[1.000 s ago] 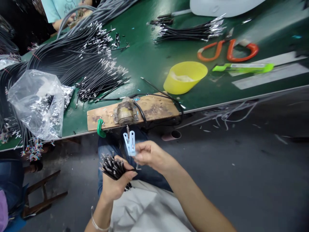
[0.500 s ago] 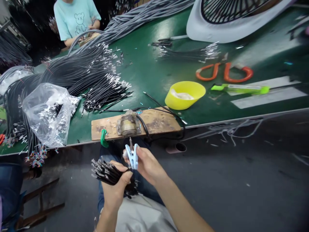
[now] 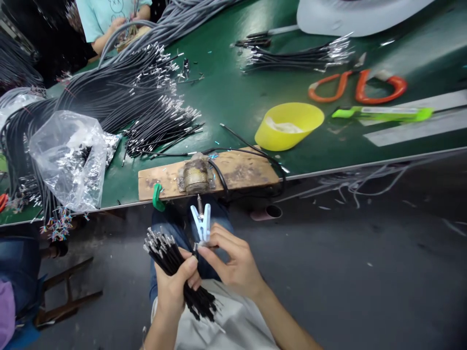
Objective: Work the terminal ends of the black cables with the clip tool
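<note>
My left hand (image 3: pixel 175 282) is closed around a bundle of short black cables (image 3: pixel 164 253) with silvery ends, held tilted above my lap. My right hand (image 3: pixel 233 262) is in a pinch at the lower end of a light-blue clothespin (image 3: pixel 202 221), beside my left fingertips. A small greyish piece shows at the right fingertips, too small to name. The clothespin sits at the tip of a thin metal shaft (image 3: pixel 199 200). That shaft sticks out from a worn motor-like block (image 3: pixel 196 175) on a wooden board (image 3: pixel 244 170) at the table edge.
Many cables (image 3: pixel 120 92) and a clear plastic bag (image 3: pixel 69 160) cover the table's left. A yellow cup (image 3: pixel 288 129) with white contents, orange-handled scissors (image 3: pixel 379 87), a green marker (image 3: pixel 383 114) and another cable bundle (image 3: pixel 295 58) lie right. A co-worker (image 3: pixel 109 22) sits opposite.
My right hand has moved from beside the clothespin's handles down to its lower end. The cable bundle in my left hand has turned steeper, showing more of its lower ends. The view has tipped downward.
</note>
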